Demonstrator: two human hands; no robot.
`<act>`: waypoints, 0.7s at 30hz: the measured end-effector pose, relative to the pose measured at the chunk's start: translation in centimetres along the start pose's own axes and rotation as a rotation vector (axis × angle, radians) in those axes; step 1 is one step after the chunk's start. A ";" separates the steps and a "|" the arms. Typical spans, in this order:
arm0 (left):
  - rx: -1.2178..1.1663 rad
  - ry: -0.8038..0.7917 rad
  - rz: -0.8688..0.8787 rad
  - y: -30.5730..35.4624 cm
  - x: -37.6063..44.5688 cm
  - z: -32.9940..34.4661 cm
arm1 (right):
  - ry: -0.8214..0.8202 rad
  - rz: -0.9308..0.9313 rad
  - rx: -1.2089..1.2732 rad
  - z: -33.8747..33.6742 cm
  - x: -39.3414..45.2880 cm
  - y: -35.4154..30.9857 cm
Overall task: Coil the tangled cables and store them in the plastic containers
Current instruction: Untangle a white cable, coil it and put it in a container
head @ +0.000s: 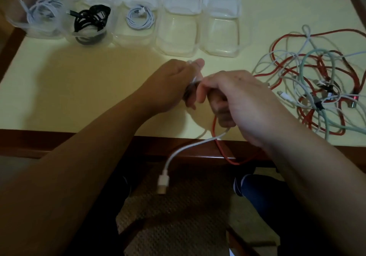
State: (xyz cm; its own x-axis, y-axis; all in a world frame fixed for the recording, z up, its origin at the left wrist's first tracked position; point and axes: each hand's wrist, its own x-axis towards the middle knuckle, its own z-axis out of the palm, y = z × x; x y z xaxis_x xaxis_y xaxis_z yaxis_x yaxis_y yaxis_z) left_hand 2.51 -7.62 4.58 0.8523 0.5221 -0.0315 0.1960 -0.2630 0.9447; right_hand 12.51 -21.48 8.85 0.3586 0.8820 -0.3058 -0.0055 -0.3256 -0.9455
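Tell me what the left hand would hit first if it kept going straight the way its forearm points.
Likely the fourth clear plastic container, which looks empty, just beyond the left hand. The hand grips a white cable. Bare yellow tabletop lies between, though depth is uncertain.

Over the near edge of the table [59, 89], the left hand [174, 83] and the right hand [237, 101] meet, both curled around a white cable [184, 148] whose plug hangs below the edge. A red cable [221, 146] drops from the right hand too. At the right lies a tangle of cables [316, 81], red, white and pale green. Along the far side stand five plastic containers [219, 36]; the three on the left hold coiled cables, white, black and white.
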 end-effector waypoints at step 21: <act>-1.498 -0.614 -0.374 -0.2 0.7 1.4 | 0.288 -0.142 -0.145 -0.9 2.4 4.2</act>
State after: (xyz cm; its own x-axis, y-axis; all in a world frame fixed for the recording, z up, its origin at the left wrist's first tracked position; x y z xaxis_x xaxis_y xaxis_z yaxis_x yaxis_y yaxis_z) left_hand 3.72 -8.38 3.91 0.9913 -0.0995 -0.0857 0.1209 0.9462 0.3000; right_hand 14.20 -21.02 4.21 0.5953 0.7961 -0.1090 0.1885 -0.2703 -0.9442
